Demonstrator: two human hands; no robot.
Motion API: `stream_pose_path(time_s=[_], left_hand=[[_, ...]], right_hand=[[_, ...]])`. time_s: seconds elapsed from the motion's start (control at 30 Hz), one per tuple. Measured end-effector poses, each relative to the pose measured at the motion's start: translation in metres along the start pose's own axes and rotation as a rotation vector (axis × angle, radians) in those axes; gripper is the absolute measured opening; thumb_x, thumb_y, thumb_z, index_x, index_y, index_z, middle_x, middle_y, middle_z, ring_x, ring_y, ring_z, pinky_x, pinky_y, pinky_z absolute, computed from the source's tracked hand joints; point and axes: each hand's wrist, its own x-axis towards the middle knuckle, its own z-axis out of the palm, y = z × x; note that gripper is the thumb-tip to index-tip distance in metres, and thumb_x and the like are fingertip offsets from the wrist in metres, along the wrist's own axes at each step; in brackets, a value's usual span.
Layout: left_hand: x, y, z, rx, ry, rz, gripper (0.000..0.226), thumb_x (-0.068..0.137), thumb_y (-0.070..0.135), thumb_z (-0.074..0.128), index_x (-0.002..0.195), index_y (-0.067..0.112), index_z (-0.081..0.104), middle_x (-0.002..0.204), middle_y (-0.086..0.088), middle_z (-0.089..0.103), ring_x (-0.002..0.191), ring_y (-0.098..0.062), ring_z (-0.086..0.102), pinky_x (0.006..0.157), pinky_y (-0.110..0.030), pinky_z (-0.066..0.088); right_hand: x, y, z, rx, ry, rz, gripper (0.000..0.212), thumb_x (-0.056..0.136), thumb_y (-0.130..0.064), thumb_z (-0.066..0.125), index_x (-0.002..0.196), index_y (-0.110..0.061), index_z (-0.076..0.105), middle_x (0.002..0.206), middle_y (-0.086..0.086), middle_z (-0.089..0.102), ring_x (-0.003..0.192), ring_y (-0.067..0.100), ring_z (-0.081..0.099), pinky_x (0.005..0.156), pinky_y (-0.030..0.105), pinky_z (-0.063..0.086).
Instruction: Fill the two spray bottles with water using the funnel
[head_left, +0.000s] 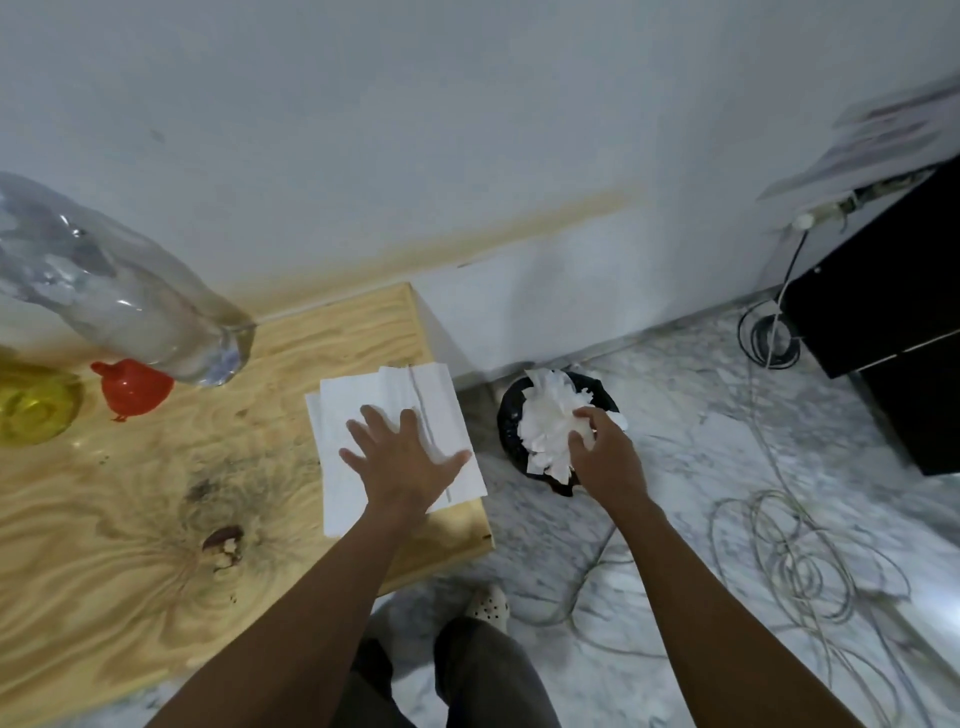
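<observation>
My left hand (402, 462) lies flat with fingers spread on a stack of white paper towels (363, 415) at the right end of the wooden table (156, 519). Off the table's edge, my right hand (602, 447) is down at a black bin (506, 421) on the floor, fingers closed on crumpled white tissue (545, 426) that fills the bin. A large clear water bottle (130, 301) stands at the table's left rear. In front of it are an orange-red funnel (132, 387) and a yellow translucent bottle (31, 410), cut off by the left edge.
A white wall runs behind the table. Loose cables (789, 551) coil on the marble floor at the right. A black cabinet (893, 312) with papers on top stands at the far right. My leg and a shoe (488, 605) are below the table's edge.
</observation>
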Motion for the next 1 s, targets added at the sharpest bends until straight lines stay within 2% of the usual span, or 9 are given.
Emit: stream_pose_path(time_s=[0.1,0.2,0.3,0.4,0.53,0.8,0.9,1.0], left_hand=[[0.002,-0.003,0.004,0.014,0.079,0.001,0.056,0.086,0.068,0.048,0.118,0.022,0.054,0.147,-0.02,0.025,0.136,-0.048,0.025,0.108,-0.061,0.031],[0.003,-0.007,0.0,0.015,0.139,0.019,0.036,0.094,0.046,0.049,0.113,0.019,0.064,0.136,-0.017,0.036,0.125,-0.039,0.038,0.1,-0.054,0.042],[0.002,-0.013,-0.004,-0.059,0.174,0.041,0.03,0.094,0.028,0.054,0.119,0.013,0.059,0.135,-0.018,0.041,0.122,-0.038,0.041,0.094,-0.05,0.044],[0.002,-0.016,-0.006,-0.124,0.186,0.048,0.04,0.094,0.019,0.055,0.133,0.013,0.047,0.14,-0.016,0.042,0.125,-0.037,0.042,0.093,-0.049,0.047],[0.001,-0.018,-0.008,-0.101,0.159,0.061,0.048,0.099,0.022,0.048,0.147,0.021,0.038,0.147,-0.014,0.036,0.132,-0.034,0.037,0.098,-0.048,0.046],[0.004,-0.023,-0.009,0.037,0.095,0.088,0.052,0.097,0.033,0.048,0.146,0.017,0.039,0.148,-0.016,0.033,0.129,-0.037,0.038,0.1,-0.047,0.04],[0.001,-0.027,-0.011,0.098,0.077,0.118,0.058,0.098,0.041,0.045,0.15,0.018,0.034,0.154,-0.019,0.026,0.142,-0.039,0.024,0.113,-0.052,0.024],[-0.001,-0.033,-0.022,-0.03,0.054,0.161,0.064,0.097,0.048,0.045,0.153,0.02,0.03,0.159,-0.016,0.02,0.146,-0.035,0.021,0.116,-0.051,0.022]], right_hand=[[0.01,0.007,0.0,-0.018,0.017,-0.013,0.033,0.095,-0.021,0.051,0.128,-0.023,0.053,0.128,-0.002,0.06,0.107,0.019,0.058,0.079,0.03,0.042],[0.02,0.01,-0.001,-0.056,0.064,-0.035,0.037,0.095,-0.021,0.051,0.132,-0.024,0.05,0.136,-0.004,0.055,0.117,0.02,0.056,0.085,0.034,0.045],[0.038,0.018,-0.002,-0.1,0.055,-0.014,0.043,0.095,-0.024,0.05,0.138,-0.025,0.046,0.143,-0.002,0.049,0.124,0.022,0.052,0.093,0.039,0.045],[0.055,0.031,-0.001,-0.176,-0.097,0.068,0.053,0.096,-0.032,0.049,0.147,-0.027,0.038,0.155,0.001,0.036,0.137,0.024,0.041,0.106,0.045,0.041],[0.056,0.034,0.008,-0.151,-0.133,0.108,0.053,0.097,-0.032,0.048,0.148,-0.026,0.037,0.157,0.001,0.035,0.139,0.022,0.039,0.107,0.043,0.037],[0.026,0.017,0.019,-0.046,-0.109,0.068,0.048,0.097,-0.029,0.05,0.145,-0.022,0.043,0.151,-0.003,0.043,0.135,0.019,0.044,0.103,0.035,0.037],[0.012,0.002,0.023,-0.027,-0.1,-0.003,0.047,0.098,-0.031,0.051,0.144,-0.023,0.045,0.148,-0.003,0.047,0.133,0.017,0.047,0.105,0.034,0.037],[-0.005,-0.03,0.024,0.005,-0.057,-0.129,0.044,0.098,-0.029,0.052,0.142,-0.023,0.049,0.141,-0.001,0.053,0.127,0.018,0.051,0.104,0.031,0.04]])
